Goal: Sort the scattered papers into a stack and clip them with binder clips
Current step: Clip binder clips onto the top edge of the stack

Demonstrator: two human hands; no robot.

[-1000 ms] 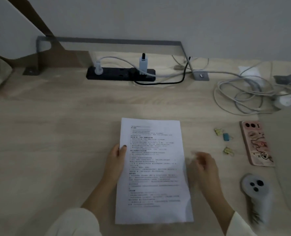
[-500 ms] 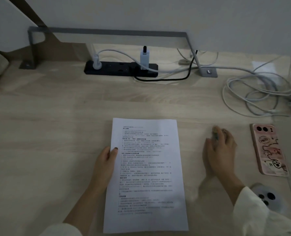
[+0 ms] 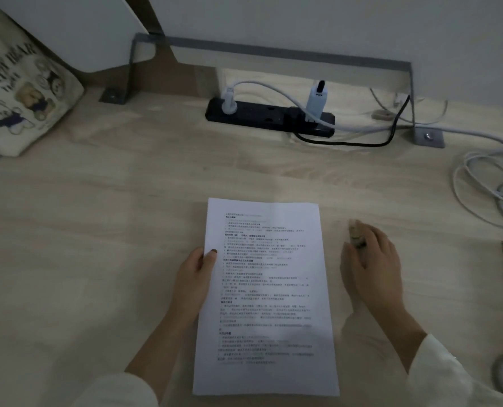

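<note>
Desk (image 3: 97, 230): right grip (image 3: 370, 259) tight around clip (image 3: 357, 237)

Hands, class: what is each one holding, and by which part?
The left hand grips the papers at their left edge, thumb on top. The right hand holds a clip at its fingertips; blur hides which part.

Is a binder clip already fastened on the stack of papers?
No, the paper stack has bare edges; the right hand holds a clip beside it, not touching.
</note>
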